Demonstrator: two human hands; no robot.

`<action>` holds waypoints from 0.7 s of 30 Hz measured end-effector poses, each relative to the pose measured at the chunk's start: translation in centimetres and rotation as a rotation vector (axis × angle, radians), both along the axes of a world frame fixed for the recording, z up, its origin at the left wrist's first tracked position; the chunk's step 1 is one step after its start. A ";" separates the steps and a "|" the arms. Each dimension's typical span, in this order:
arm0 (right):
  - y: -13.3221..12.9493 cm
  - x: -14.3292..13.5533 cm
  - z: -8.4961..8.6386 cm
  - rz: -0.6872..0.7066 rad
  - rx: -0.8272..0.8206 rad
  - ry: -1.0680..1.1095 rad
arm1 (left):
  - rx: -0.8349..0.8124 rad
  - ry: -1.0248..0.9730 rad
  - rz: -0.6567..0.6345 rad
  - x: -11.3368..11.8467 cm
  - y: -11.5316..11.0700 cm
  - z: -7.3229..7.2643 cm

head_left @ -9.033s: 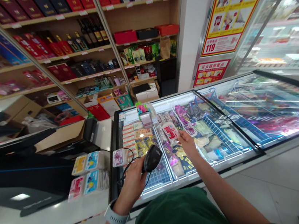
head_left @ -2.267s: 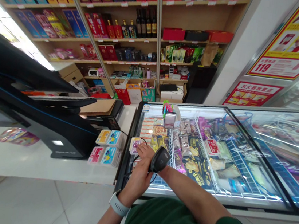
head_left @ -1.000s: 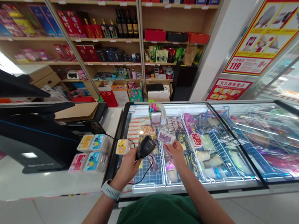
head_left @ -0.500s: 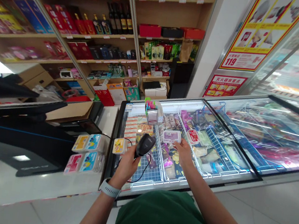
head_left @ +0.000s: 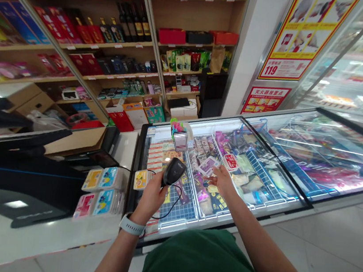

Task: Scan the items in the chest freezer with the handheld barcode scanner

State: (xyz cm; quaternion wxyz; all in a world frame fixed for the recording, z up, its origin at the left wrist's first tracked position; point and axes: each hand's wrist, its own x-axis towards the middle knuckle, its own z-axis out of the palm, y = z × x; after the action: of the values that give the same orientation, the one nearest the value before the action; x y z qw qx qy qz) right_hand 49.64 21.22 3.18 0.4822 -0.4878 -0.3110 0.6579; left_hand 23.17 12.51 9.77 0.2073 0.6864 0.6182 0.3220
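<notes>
A black handheld barcode scanner is gripped in my left hand, its head over the glass top of the chest freezer. A cable loops down beside it. My right hand pinches the right edge of a flat purple-and-white pack, which sits at a slant over the freezer glass. Some of that hand's fingers stretch out below the pack. A similar red-and-white pack lies to its right. Near my left hand, a yellow pack rests by the freezer's left edge.
Stacked yellow, blue and pink packs stand on the white counter beside a dark monitor-like device. A tub with colourful items is at the freezer's back. Shelves with boxes and bottles line the wall behind.
The purple-and-white pack has turned from level to slanted in my right hand, and some fingers have spread out. The scanner stays in my left hand. The view has shifted slightly.
</notes>
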 end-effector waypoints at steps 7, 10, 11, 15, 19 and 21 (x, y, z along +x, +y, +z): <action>0.7 0.7 -1.0 0.032 0.078 -0.180 | -0.006 -0.006 -0.038 -0.1 -0.1 -0.7; 1.0 1.0 -1.5 0.021 0.131 -0.250 | -0.002 -0.007 -0.067 -0.1 -0.2 -1.1; 1.0 1.0 -1.6 0.016 0.149 -0.268 | -0.006 -0.006 -0.075 -0.1 -0.3 -1.2; 1.2 1.2 -1.5 0.008 0.211 -0.351 | -0.025 -0.006 -0.095 0.1 -0.6 -1.3; 1.7 1.4 -1.2 0.029 0.287 -0.431 | -0.040 -0.006 -0.103 0.5 -0.8 -1.0; 2.0 1.5 -1.0 0.021 0.305 -0.459 | -0.053 -0.006 -0.109 0.6 -0.8 -0.7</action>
State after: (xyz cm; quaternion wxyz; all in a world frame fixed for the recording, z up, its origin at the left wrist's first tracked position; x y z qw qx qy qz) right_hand 51.18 23.21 2.16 0.4600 -0.5426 -0.5129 0.4806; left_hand 23.79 11.69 9.04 0.2447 0.7123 0.5876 0.2958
